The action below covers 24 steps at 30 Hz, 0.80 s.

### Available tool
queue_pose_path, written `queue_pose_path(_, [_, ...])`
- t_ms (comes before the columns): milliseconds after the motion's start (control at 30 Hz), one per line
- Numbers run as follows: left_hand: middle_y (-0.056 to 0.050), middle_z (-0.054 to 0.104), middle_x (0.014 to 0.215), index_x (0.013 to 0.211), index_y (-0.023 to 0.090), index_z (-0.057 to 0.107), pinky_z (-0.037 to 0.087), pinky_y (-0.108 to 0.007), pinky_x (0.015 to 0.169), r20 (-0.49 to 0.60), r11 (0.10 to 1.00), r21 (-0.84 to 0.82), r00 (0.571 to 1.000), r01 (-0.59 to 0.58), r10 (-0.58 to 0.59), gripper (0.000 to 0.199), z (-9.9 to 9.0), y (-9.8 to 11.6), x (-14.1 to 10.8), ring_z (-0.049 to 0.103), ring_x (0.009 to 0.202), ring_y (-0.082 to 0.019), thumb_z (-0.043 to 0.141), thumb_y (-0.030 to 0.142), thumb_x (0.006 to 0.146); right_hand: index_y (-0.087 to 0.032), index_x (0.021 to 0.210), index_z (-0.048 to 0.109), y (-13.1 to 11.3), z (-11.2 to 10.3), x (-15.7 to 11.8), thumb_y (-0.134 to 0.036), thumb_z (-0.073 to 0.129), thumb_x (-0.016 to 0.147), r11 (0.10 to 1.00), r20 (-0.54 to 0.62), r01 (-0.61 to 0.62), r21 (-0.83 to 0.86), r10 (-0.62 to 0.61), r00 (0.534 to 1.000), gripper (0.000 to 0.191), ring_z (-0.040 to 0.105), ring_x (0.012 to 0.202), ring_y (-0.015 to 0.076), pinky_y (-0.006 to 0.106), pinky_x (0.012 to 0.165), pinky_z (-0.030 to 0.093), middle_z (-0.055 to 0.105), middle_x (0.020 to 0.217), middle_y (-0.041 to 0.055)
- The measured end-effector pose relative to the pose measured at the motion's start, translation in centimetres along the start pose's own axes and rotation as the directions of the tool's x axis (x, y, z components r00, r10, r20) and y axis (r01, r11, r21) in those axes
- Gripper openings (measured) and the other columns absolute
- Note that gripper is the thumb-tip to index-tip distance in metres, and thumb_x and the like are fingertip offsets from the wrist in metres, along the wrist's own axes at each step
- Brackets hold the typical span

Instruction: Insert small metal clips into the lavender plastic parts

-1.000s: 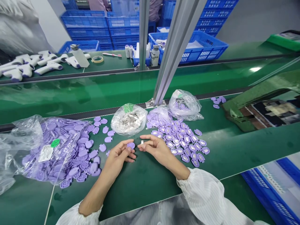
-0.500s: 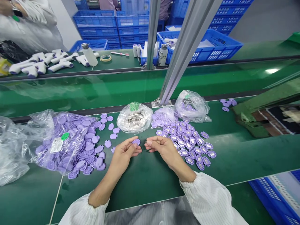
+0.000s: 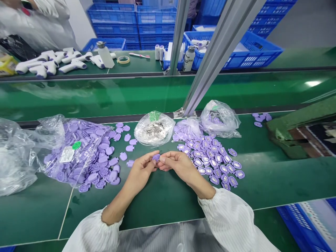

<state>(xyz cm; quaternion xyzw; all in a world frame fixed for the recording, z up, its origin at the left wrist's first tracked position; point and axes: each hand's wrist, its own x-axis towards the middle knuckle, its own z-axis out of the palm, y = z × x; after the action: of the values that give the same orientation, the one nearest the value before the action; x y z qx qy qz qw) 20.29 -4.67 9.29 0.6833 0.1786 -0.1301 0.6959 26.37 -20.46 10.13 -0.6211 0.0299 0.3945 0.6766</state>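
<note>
Pinched in my left hand is a small purple plastic piece, held above the green table. The closed fingers of my right hand meet its right side; whatever they grip is too small to make out. Beyond the hands lies a clear bag of small metal parts. Loose purple pieces and a large bag of them are to the left. On the right spreads a pile of purple pieces with metal inserts, beside two more bags.
A metal post rises behind the bags. At the right stands a green machine. White handles, bottles and blue crates line the far bench, where a person stands at the left.
My right hand has moved left and now meets my left hand at the purple piece. The piece's inner side now shows. The whole view has shifted slightly.
</note>
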Motion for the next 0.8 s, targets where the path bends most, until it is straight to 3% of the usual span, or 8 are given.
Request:
queue_pose_path(233, [-0.005,0.071,0.095,0.125,0.018,0.062,0.051,-0.028,0.077,0.016,0.989,0.108,0.995,-0.098,0.097,0.042,0.11,-0.51,-0.21,0.063,0.082,-0.016,0.055,0.036,0.087,-0.012,0.085,0.063,0.5,1.04,0.06,-0.037,0.07,0.074,0.998,-0.087,0.047,-0.051,-0.051,0.995,0.028,0.064,0.059,0.0094,0.021,0.06,0.051,0.068,0.069,0.0033])
queue_pose_path(500, [-0.006,0.071,0.095,0.124,0.016,0.062,0.051,-0.027,0.075,0.02,0.988,0.122,0.996,-0.092,0.091,0.043,0.12,-0.3,-0.2,0.062,0.08,-0.016,0.056,0.036,0.086,-0.012,0.083,0.062,0.46,0.9,-0.15,-0.038,0.069,0.074,0.998,-0.067,0.033,-0.057,-0.036,0.997,0.028,0.064,0.058,0.0093,0.02,0.059,0.051,0.068,0.068,0.0033])
queue_pose_path(800, [-0.007,0.072,0.103,0.125,0.018,0.062,0.052,-0.032,0.084,0.041,0.993,0.091,0.996,-0.081,0.078,0.045,-0.15,-0.71,0.0,0.064,0.089,-0.019,0.059,0.038,0.086,-0.012,0.082,0.06,0.47,1.08,-0.22,-0.033,0.067,0.076,0.995,-0.093,0.029,-0.097,-0.039,0.995,0.023,0.063,0.057,0.009,0.019,0.058,0.051,0.067,0.067,0.0032])
